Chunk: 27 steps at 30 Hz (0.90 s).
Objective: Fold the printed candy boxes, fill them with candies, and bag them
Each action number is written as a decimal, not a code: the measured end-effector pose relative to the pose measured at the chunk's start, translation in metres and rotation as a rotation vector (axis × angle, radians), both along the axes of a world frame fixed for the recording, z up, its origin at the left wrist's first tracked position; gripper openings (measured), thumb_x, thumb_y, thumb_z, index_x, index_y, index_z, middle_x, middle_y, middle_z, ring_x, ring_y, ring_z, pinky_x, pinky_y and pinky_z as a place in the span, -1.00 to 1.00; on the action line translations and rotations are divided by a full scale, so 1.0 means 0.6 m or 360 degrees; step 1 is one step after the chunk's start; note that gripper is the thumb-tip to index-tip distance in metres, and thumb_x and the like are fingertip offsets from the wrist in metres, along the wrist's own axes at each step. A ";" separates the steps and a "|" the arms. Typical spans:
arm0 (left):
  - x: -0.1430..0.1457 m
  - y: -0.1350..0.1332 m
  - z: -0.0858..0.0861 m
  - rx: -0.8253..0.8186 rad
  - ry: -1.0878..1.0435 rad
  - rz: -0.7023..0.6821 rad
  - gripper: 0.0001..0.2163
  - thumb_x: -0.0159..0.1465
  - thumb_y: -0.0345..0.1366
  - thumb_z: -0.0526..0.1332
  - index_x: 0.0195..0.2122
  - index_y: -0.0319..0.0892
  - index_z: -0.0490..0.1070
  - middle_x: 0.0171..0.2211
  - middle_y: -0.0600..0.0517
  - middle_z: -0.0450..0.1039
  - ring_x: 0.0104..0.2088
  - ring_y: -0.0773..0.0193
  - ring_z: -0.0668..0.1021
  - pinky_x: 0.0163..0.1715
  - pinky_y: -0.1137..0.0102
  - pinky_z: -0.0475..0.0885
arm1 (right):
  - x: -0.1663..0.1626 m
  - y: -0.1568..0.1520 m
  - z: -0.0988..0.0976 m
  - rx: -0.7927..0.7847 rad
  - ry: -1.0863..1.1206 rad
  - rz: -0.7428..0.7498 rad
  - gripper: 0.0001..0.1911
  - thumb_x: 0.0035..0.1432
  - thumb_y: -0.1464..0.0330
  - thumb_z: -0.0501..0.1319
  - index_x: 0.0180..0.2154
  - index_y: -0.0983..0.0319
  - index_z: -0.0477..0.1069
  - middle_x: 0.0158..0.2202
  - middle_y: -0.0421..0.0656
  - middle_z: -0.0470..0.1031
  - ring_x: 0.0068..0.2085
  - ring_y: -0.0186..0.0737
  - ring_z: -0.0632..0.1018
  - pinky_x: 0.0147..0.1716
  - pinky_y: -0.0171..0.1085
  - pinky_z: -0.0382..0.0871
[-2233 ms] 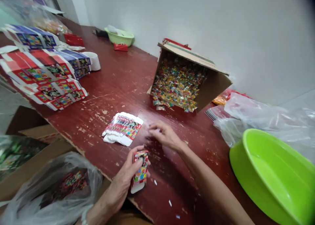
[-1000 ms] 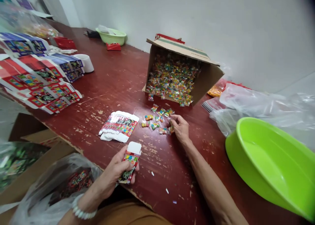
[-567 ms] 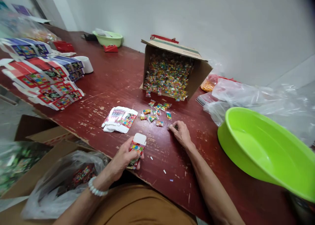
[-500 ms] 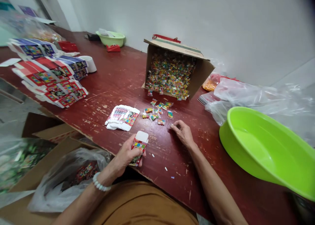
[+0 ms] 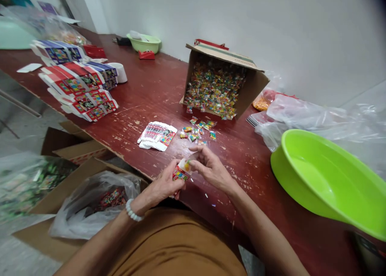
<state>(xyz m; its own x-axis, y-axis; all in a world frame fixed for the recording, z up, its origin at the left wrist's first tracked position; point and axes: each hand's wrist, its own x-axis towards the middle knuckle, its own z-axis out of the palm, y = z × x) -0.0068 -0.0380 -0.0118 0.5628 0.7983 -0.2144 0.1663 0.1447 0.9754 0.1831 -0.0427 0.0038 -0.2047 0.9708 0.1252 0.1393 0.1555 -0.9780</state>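
My left hand (image 5: pixel 164 183) is closed around a small red printed candy box (image 5: pixel 180 174), its white top flap raised. At the mouth of that box, my right hand (image 5: pixel 211 167) pinches a small clear candy packet (image 5: pixel 187 165) with yellow and green showing; the fingers partly cover it. Just beyond my hands lies a loose group of candy packets (image 5: pixel 193 137) on the red table. To their left is a fanned stack of flattened candy boxes (image 5: pixel 164 137). A cardboard carton (image 5: pixel 255 93) on its side, full of candy packets, stands behind.
On the right sits a big green basin (image 5: pixel 280 167), with clear plastic sheeting (image 5: pixel 289 111) behind it. Stacked printed cartons (image 5: pixel 81 81) stand at the left, near a white cup (image 5: pixel 120 73). Below the table's left edge is an open box lined with a plastic bag (image 5: pixel 72 219).
My right hand has moved left from beside the loose packets to the mouth of the candy box, bringing a packet there. My left hand still grips the box, now raised slightly.
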 end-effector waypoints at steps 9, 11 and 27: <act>0.009 -0.002 -0.005 -0.0109 -0.0262 0.0139 -0.61 0.14 -0.31 0.25 -0.01 -0.14 0.22 -0.49 0.16 0.43 -0.64 0.37 0.44 -0.64 0.49 0.36 | -0.029 -0.006 -0.011 -0.0108 -0.0063 -0.0379 -0.77 0.05 0.19 0.38 -0.38 0.20 0.50 -0.45 -0.21 0.49 -0.43 -0.28 0.45 -0.41 -0.30 0.34; 0.008 0.000 -0.005 -0.0252 -0.0415 0.0193 -0.63 0.23 -0.12 0.24 0.00 -0.14 0.24 -0.48 0.12 0.46 -0.62 0.33 0.47 -0.64 0.47 0.38 | -0.030 -0.009 -0.007 -0.0036 -0.0125 -0.0255 -0.77 0.10 0.16 0.36 -0.41 0.19 0.51 -0.37 -0.18 0.49 -0.35 -0.24 0.48 -0.33 -0.27 0.36; 0.002 0.005 -0.003 -0.0525 -0.0589 0.0298 -0.50 0.30 -0.05 0.22 0.20 -0.15 0.25 -0.43 0.00 0.52 -0.54 0.22 0.54 -0.71 0.46 0.45 | -0.050 -0.018 -0.040 -0.0084 0.0386 -0.0224 -0.77 0.13 0.15 0.37 -0.37 0.18 0.52 -0.35 -0.17 0.57 -0.41 -0.24 0.56 -0.36 -0.24 0.45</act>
